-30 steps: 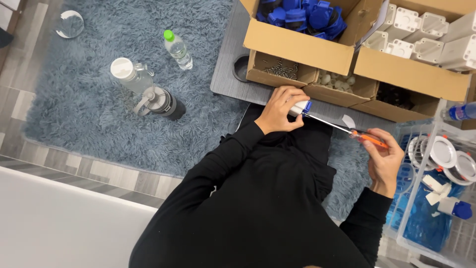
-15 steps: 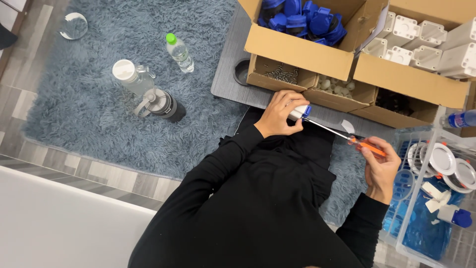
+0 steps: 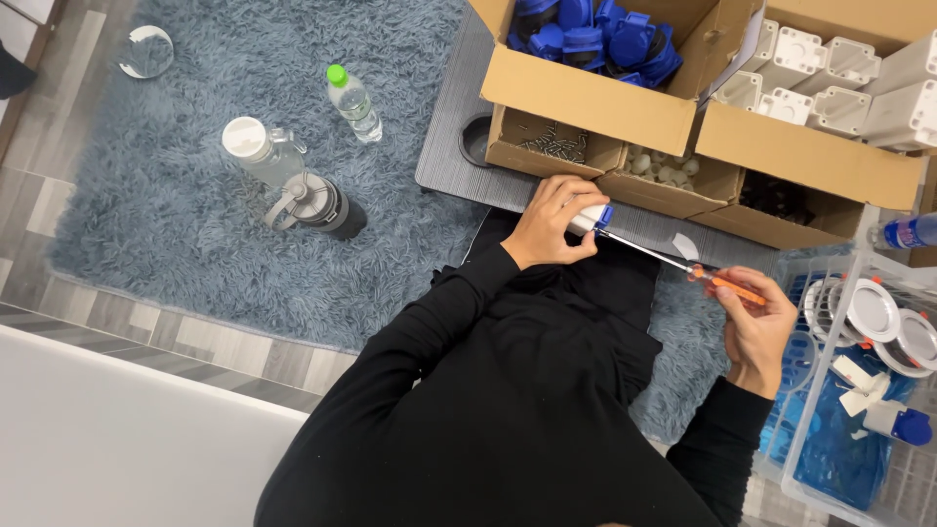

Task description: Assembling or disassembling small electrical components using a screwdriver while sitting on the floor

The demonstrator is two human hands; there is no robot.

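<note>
My left hand (image 3: 549, 222) grips a small white and blue plastic part (image 3: 591, 218) above my lap, just in front of the grey board (image 3: 451, 161). My right hand (image 3: 756, 322) holds a screwdriver with an orange handle (image 3: 724, 285). Its long metal shaft (image 3: 646, 252) runs up and left, and the tip meets the part in my left hand. Both arms wear black sleeves.
Cardboard boxes at the back hold blue parts (image 3: 595, 34), white parts (image 3: 830, 73), screws (image 3: 551, 146) and small pale pieces (image 3: 659, 168). A clear bin (image 3: 859, 390) with round white fittings stands at the right. Three bottles (image 3: 312, 200) and a glass lid (image 3: 146, 51) lie on the blue shaggy rug.
Both hands and the screwdriver stay in nearly the same place; my right hand shifts slightly on the handle. The view has drifted a little.
</note>
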